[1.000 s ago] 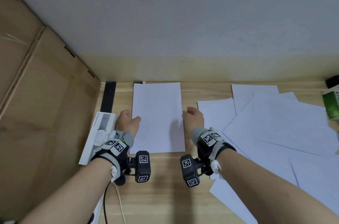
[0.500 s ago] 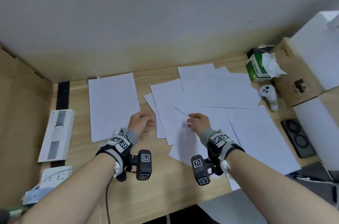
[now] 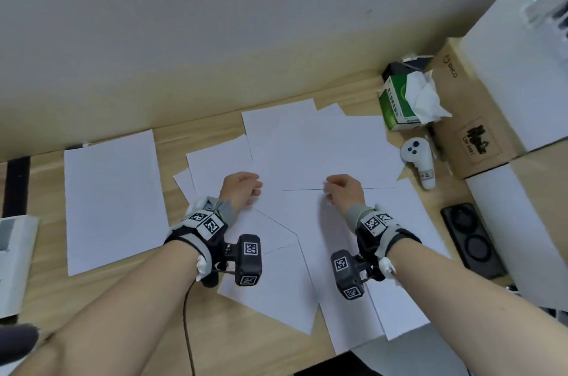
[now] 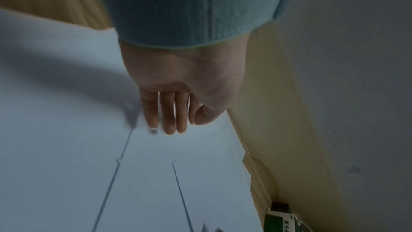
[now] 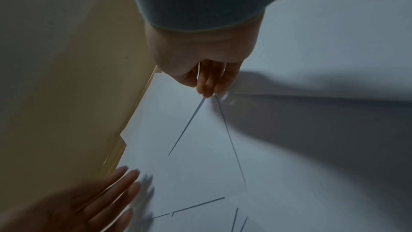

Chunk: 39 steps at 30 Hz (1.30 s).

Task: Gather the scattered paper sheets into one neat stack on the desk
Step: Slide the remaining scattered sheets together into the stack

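One white paper sheet lies squared on the left of the wooden desk. Several scattered, overlapping sheets cover the middle and right. My left hand is over the left part of that spread, its fingers straight with the tips at the paper and nothing held. My right hand is at the near edge of the top sheet, where its thumb and curled fingers meet on the paper's edge. The left hand also shows, blurred, in the right wrist view.
A green tissue pack, a white controller and cardboard and white boxes crowd the right side. A black case lies near the right front. A white box sits at the far left. The wall runs close behind.
Both hands left the squared sheet and moved right over the scattered sheets, then spread apart. The right hand now closes on a sheet's edge. The view swung right.
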Tool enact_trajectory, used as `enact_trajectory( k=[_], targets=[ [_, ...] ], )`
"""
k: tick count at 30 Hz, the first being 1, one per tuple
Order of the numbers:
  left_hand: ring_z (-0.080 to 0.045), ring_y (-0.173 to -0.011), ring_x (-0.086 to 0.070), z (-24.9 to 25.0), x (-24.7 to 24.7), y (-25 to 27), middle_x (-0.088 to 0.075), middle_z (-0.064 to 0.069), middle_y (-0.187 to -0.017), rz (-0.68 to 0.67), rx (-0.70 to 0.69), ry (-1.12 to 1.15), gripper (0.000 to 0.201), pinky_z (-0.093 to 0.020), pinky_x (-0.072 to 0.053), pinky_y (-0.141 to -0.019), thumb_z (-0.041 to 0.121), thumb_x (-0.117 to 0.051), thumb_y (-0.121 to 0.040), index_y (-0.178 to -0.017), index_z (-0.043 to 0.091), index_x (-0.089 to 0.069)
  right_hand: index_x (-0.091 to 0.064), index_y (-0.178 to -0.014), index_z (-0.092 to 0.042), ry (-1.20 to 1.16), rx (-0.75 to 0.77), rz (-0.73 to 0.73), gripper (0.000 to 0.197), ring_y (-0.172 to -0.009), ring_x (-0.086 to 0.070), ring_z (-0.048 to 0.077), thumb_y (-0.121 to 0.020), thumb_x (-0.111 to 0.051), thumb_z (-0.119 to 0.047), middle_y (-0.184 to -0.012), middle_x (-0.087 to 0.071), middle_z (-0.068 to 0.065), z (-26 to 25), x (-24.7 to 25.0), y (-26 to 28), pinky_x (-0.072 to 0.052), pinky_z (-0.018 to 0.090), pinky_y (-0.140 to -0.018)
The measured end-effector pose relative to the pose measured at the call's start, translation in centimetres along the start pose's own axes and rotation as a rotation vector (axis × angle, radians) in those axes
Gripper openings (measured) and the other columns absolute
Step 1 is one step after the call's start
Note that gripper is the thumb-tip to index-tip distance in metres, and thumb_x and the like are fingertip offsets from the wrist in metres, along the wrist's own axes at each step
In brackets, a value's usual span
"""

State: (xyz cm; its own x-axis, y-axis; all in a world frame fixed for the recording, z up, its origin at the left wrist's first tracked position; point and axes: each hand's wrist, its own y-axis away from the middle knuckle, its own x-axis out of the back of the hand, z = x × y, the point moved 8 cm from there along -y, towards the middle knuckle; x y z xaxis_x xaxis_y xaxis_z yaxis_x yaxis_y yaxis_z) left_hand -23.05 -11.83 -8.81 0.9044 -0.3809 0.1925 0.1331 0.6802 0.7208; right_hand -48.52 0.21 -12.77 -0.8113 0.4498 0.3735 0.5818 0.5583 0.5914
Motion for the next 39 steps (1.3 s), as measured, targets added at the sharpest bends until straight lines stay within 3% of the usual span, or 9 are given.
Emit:
enact_trajectory(
  k=[4,7,10,16,20,29,32,35,39],
  targets=[
    [-0.025,-0.072,-0.055,0.1,-3.0,-2.0,-0.061,-0.011,-0.081,0.048,0.083,-0.072,0.027,-0.026,-0.044,-0.058,0.011,-0.055,-0.085,-0.109,0.006,-0.066,-0.062,-0.114,-0.017,0.259,0.071,0.049,0.026,-0.102,-0.063,0.03,-0.093,-0.048,-0.014,-0.109,-0.068,0.007,-1.6,1.1,-1.0,-0.05,0.036,-0.091],
    [-0.023,-0.077,-0.054,0.3,-4.2,-2.8,-0.059,-0.011,-0.087,0.04,0.079,-0.12,0.033,-0.024,-0.041,-0.06,0.009,-0.055,-0.081,-0.112,0.007,-0.065,-0.049,-0.091,-0.009,0.375,0.138,0.03,0.011,-0.072,-0.048,0.032,-0.088,-0.039,-0.005,-0.087,-0.061,0.017,-2.3,0.5,-0.7,-0.036,0.032,-0.064],
    [-0.027,-0.09,-0.062,1.0,-5.4,-2.9,-0.065,-0.012,-0.1,0.027,0.066,-0.146,0.041,-0.029,-0.05,-0.069,0.009,-0.058,-0.083,-0.123,0.007,-0.058,-0.034,-0.079,-0.016,0.405,0.17,-0.028,0.014,-0.063,-0.035,0.023,-0.083,-0.036,-0.003,-0.074,-0.047,0.008,-2.4,-0.6,-0.9,-0.031,0.032,-0.058],
    [-0.024,-0.063,-0.057,2.1,-6.9,-3.0,-0.057,-0.011,-0.081,-0.019,-0.009,-0.253,0.006,-0.034,-0.05,-0.059,0.004,-0.059,-0.079,-0.079,0.011,-0.059,-0.034,-0.082,-0.019,0.4,0.196,-0.049,0.014,-0.061,-0.036,0.021,-0.089,-0.038,-0.007,-0.073,-0.044,0.001,-2.5,-0.9,-0.7,-0.031,0.031,-0.056],
    [-0.011,-0.037,-0.063,2.7,-5.7,-2.3,-0.069,-0.019,-0.093,0.019,-0.043,-0.191,0.03,-0.023,-0.052,-0.038,-0.006,-0.048,-0.085,-0.107,0.01,-0.062,-0.063,-0.115,-0.02,0.3,0.145,-0.026,0.029,-0.103,-0.06,0.025,-0.094,-0.046,-0.012,-0.114,-0.061,0.002,-3.1,0.2,-1.1,-0.05,0.04,-0.095],
    [-0.019,-0.066,-0.043,2.6,4.8,-2.4,-0.044,0.005,-0.061,0.206,-0.112,-0.622,0.018,-0.026,-0.034,-0.062,0.014,-0.05,-0.073,-0.061,0.025,-0.043,-0.042,-0.146,-0.015,0.287,0.137,-0.132,0.07,-0.135,-0.045,0.025,-0.085,-0.075,-0.022,-0.149,-0.04,0.007,-6.0,-0.2,-0.3,-0.04,0.042,-0.11],
    [-0.019,-0.061,-0.036,1.9,6.4,-2.6,-0.04,-0.002,-0.063,0.129,-0.164,-0.648,0.01,-0.027,-0.026,-0.059,0.019,-0.046,-0.068,-0.061,0.02,-0.039,-0.055,-0.129,-0.009,0.362,0.123,-0.152,0.057,-0.121,-0.054,0.031,-0.079,-0.078,-0.024,-0.128,-0.058,0.013,-5.1,-2.2,0.4,-0.044,0.045,-0.105],
    [-0.018,-0.063,-0.039,1.0,7.5,-2.8,-0.041,-0.002,-0.065,0.085,-0.193,-0.628,0.008,-0.027,-0.027,-0.061,0.024,-0.046,-0.067,-0.061,0.02,-0.042,-0.063,-0.089,-0.026,0.398,0.047,-0.182,0.021,-0.079,-0.057,0.018,-0.072,-0.075,-0.031,-0.083,-0.058,-0.007,-3.4,-3.8,1.0,-0.05,0.032,-0.078],
    [-0.018,-0.078,-0.056,0.4,9.5,-1.8,-0.058,0.003,-0.084,0.131,-0.159,-0.402,0.007,-0.027,-0.041,-0.063,0.015,-0.059,-0.085,-0.093,0.014,-0.059,-0.025,-0.054,-0.023,0.364,0.067,-0.255,0.051,-0.06,-0.024,0.019,-0.072,-0.073,-0.028,-0.058,-0.024,-0.006,-2.8,-6.1,1.9,-0.02,0.031,-0.059]
  ],
)
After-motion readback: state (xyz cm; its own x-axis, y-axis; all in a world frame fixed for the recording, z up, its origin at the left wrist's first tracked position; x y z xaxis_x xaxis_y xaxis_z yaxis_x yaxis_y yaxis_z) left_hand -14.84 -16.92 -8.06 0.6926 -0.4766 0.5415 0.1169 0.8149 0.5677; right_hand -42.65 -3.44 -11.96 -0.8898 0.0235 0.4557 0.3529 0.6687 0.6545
